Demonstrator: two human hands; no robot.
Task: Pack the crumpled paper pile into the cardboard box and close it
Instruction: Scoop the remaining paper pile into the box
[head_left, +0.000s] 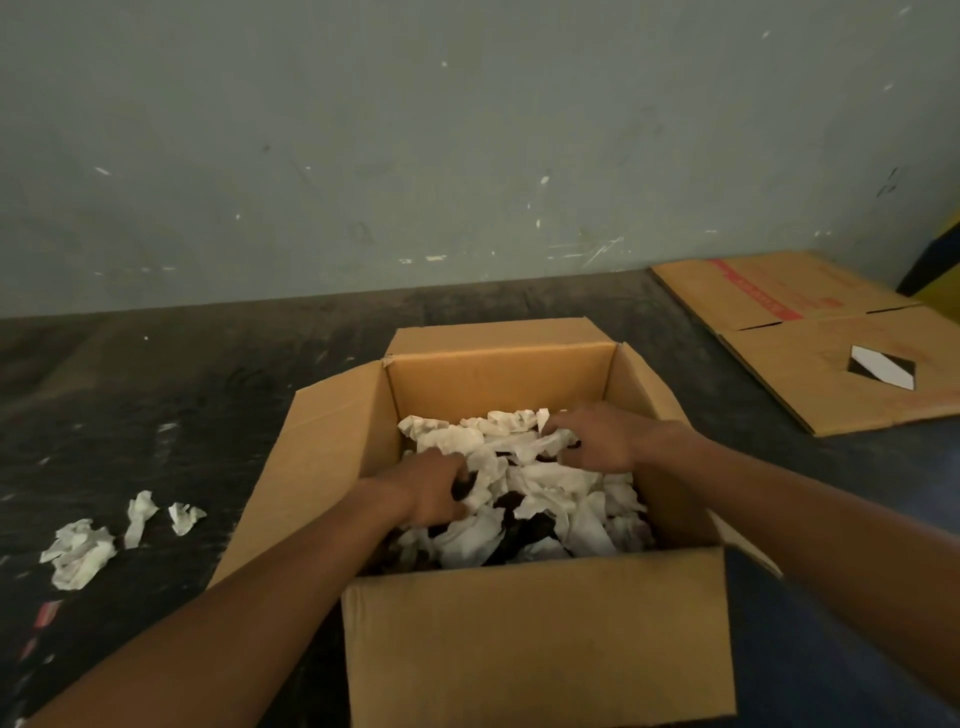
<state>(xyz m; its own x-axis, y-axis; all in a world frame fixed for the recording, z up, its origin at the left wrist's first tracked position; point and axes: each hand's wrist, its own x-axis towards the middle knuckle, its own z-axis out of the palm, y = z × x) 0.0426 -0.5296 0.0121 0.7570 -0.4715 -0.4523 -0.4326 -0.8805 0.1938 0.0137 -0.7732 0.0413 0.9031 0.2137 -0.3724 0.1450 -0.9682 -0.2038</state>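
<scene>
An open brown cardboard box (540, 639) stands on the dark floor in front of me, all its flaps spread outward. White crumpled paper (540, 483) fills much of its inside. My left hand (431, 491) reaches into the box on the left, its fingers curled down into the paper. My right hand (597, 439) is inside on the right, its fingers closed on a piece of the paper. A few more crumpled pieces (83, 551) lie on the floor to the left of the box.
A flattened cardboard box (810, 338) with red print and a black-and-white diamond mark lies at the back right. A grey scuffed wall (415, 156) rises just behind the box. A yellow and dark object (940, 270) shows at the far right edge.
</scene>
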